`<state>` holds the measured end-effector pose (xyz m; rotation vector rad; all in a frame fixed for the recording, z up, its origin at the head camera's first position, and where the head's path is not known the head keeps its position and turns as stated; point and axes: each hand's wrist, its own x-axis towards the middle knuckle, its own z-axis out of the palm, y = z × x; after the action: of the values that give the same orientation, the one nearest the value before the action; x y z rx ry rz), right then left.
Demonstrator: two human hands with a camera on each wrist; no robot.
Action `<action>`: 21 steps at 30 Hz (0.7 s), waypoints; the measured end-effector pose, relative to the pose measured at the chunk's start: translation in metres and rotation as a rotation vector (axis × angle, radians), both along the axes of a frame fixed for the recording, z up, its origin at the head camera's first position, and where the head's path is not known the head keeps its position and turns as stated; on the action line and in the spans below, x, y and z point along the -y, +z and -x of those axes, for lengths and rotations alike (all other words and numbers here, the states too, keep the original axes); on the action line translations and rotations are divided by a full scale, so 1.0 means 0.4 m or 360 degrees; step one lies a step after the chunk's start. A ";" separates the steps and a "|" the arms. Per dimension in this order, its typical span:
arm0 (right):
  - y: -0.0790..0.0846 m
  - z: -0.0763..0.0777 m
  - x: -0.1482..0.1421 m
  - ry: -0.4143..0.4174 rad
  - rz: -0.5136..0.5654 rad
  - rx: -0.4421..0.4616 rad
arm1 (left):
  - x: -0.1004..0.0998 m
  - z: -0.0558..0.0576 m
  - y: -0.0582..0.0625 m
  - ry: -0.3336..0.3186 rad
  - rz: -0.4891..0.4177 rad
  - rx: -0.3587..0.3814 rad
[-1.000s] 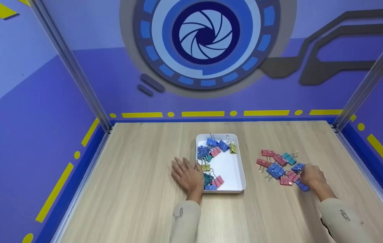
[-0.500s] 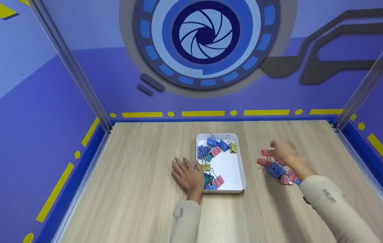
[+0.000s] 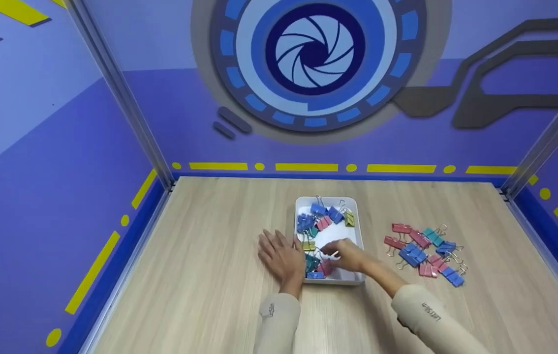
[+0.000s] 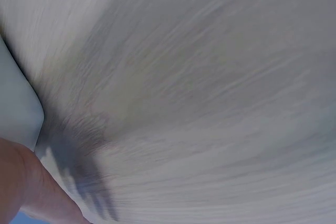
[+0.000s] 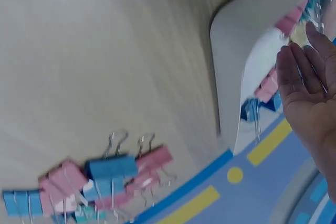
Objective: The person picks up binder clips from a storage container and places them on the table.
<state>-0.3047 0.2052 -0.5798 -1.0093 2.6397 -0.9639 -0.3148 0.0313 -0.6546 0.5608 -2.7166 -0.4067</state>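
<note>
My left hand (image 3: 283,258) lies flat on the table, fingers spread, its thumb side against the left wall of a white tray (image 3: 356,275). Only a little of that hand (image 4: 31,187) shows in the left wrist view. My right hand (image 3: 348,254) reaches into the tray, over its lower middle, close to a pink binder clip (image 3: 325,268). In the right wrist view its fingers (image 5: 287,69) look nearly straight, with the thumb apart and nothing visible between them. Blue, teal, pink and yellow binder clips lie in the tray, among them a yellow one (image 3: 349,219).
Right of the tray, a loose group of red, pink, teal and blue binder clips lies on the table (image 3: 210,275), including a large blue clip (image 3: 413,254). Patterned purple panels (image 3: 170,118) enclose the back and sides of the table.
My right hand has moved left from the clips on the table into the tray. The left hand stays beside the tray. The head view has shifted slightly.
</note>
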 end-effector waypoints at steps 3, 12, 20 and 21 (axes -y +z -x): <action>-0.023 -0.004 0.018 0.0004 0.0088 0.0072 | -0.005 0.003 -0.003 -0.0010 0.0001 -0.0021; -0.034 -0.010 0.004 -0.0029 -0.0044 -0.0043 | -0.010 -0.002 -0.005 -0.0002 0.0021 -0.0007; 0.005 -0.019 -0.013 -0.0170 -0.0420 0.0054 | 0.001 0.003 0.003 0.0016 0.0016 0.0038; 0.009 -0.021 -0.013 -0.0179 -0.0460 0.0048 | 0.003 0.003 0.003 0.0020 0.0019 0.0038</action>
<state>-0.2965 0.2104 -0.5762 -0.7814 2.7305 -0.5859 -0.3162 0.0299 -0.6533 0.5826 -2.7347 -0.3825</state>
